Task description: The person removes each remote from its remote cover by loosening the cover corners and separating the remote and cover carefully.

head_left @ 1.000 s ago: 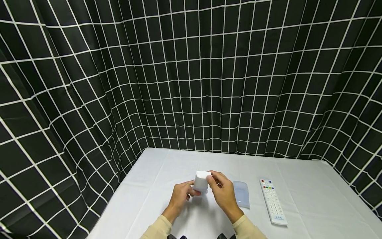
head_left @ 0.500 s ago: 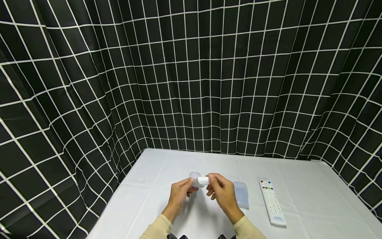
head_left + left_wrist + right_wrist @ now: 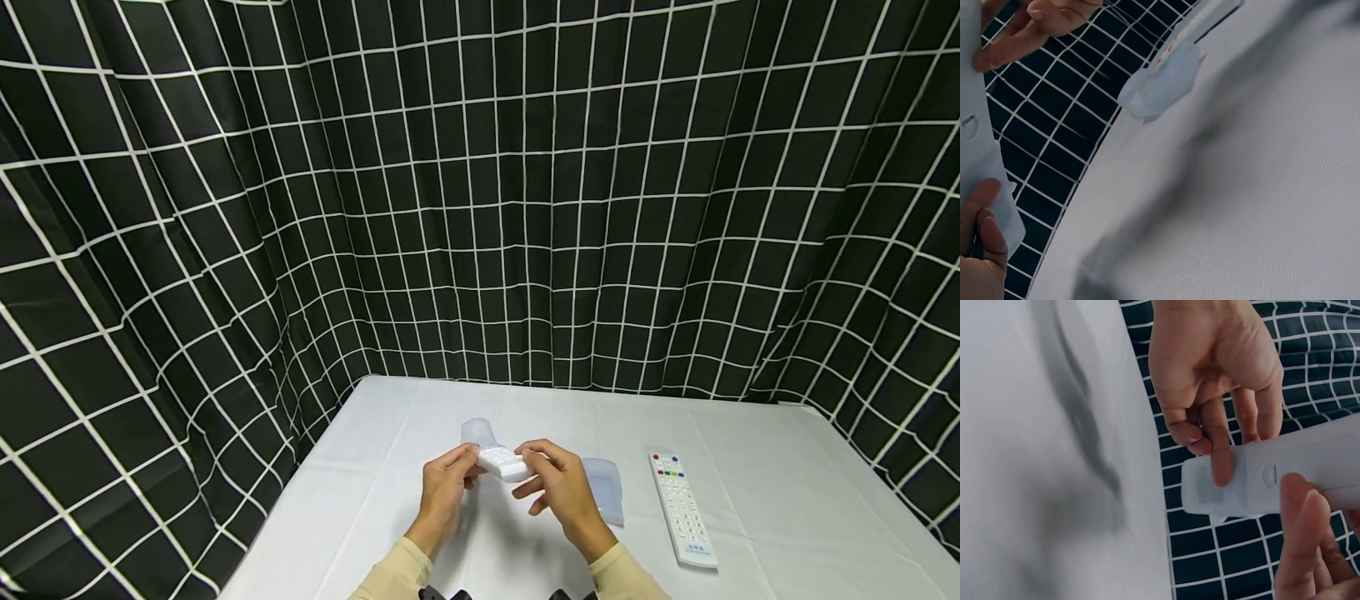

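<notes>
A white remote control (image 3: 504, 463) is held above the table, buttons up and tilted, with its far end inside a translucent bluish cover (image 3: 478, 432). My left hand (image 3: 444, 492) pinches it from the left, where the cover's edge meets the remote; in the left wrist view, fingertips of my left hand (image 3: 984, 240) lie on the cover. At the near end, the thumb and index finger of my right hand (image 3: 562, 492) hold the remote, its other fingers spread below. The underside, with a small latch, shows in the right wrist view, along with the covered tip (image 3: 1210, 487).
To the right of my right hand, a second translucent bluish cover (image 3: 606, 492) lies flat on the white tablecloth (image 3: 390, 467). Farther right rests another white remote control (image 3: 684, 512) with coloured buttons. A black curtain with a white grid (image 3: 480, 208) surrounds the table.
The remote has turned from its end-up pose to a lower tilt, so its buttons now show. Its covered end has swung away to the far left. Both hands keep hold; the items on the table stay put.
</notes>
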A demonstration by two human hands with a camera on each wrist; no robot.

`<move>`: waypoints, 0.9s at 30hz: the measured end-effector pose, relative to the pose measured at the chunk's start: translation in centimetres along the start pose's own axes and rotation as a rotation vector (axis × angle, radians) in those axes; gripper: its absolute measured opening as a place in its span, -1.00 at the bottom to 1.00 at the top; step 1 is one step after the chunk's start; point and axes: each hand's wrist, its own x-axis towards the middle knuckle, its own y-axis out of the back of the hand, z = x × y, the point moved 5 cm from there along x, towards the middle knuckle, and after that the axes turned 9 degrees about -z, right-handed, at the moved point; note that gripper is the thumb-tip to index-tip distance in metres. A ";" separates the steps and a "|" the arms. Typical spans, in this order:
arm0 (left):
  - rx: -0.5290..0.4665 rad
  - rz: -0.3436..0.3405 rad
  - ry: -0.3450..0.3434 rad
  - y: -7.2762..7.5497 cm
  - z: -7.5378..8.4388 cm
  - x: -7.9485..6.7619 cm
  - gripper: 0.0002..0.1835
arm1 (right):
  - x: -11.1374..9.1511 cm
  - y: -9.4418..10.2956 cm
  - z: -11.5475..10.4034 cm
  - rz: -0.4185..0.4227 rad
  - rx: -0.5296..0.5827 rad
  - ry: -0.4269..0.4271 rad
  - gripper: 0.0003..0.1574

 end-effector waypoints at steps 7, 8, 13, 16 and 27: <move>-0.058 0.033 -0.010 0.5 -1.8 1.2 -0.69 | 0.1 -0.4 1.0 -0.050 0.021 -0.066 -0.84; -0.067 0.028 -0.014 0.4 -1.7 1.2 -0.70 | 0.1 -0.4 1.2 -0.046 0.018 -0.070 -0.85; -0.086 -0.044 -0.041 -0.5 -1.2 1.0 -0.71 | 0.2 -0.5 1.4 0.009 -0.016 -0.065 -0.87; -0.087 -0.090 -0.056 -1.1 -0.9 0.9 -0.72 | 0.2 -0.5 1.3 0.034 -0.024 -0.060 -0.86; -0.091 -0.169 -0.073 -2.0 -0.2 0.6 -0.72 | 0.4 -0.2 1.2 0.107 -0.033 -0.076 -0.82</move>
